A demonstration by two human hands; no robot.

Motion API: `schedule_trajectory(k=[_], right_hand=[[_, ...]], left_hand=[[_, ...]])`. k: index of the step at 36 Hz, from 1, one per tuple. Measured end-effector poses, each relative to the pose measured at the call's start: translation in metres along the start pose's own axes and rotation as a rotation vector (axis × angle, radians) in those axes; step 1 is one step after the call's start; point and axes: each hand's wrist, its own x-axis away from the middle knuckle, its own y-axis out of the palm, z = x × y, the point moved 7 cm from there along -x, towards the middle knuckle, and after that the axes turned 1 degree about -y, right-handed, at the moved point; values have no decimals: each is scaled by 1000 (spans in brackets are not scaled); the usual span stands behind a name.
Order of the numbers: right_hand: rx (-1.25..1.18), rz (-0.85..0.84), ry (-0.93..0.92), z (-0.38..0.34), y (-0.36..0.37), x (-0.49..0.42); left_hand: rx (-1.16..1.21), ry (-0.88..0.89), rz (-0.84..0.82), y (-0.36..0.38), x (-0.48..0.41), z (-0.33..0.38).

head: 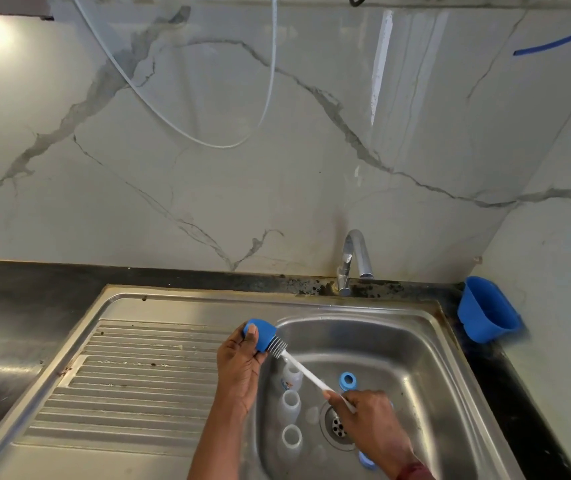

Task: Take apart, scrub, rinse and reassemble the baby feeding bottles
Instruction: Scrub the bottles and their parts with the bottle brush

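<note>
Mid-scrub, nowhere near reassembly yet

Your left hand [239, 368] grips a blue cap [260, 334] over the sink [415, 358]. Your right hand [363, 410] holds the brush [306, 372], bristles poked inside the cap. The bottle bodies [290, 403] stand taken apart in the basin near a blue ring [347, 380], so I'd guess rinsing and reassembly are all left.

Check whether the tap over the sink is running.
Off, it seems: no stream falls from the spout of the tap into the sink, and the steel below it shows no splash.
</note>
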Motion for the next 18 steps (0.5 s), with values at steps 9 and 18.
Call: schedule_trajectory(k=[9,18], right_hand=[[-94,-17,25,4,-2,9],[-114,-52,107,3,-9,8]], left_hand=[[4,-45,21,-5,1,-9],[23,-60,22,0,0,-13]])
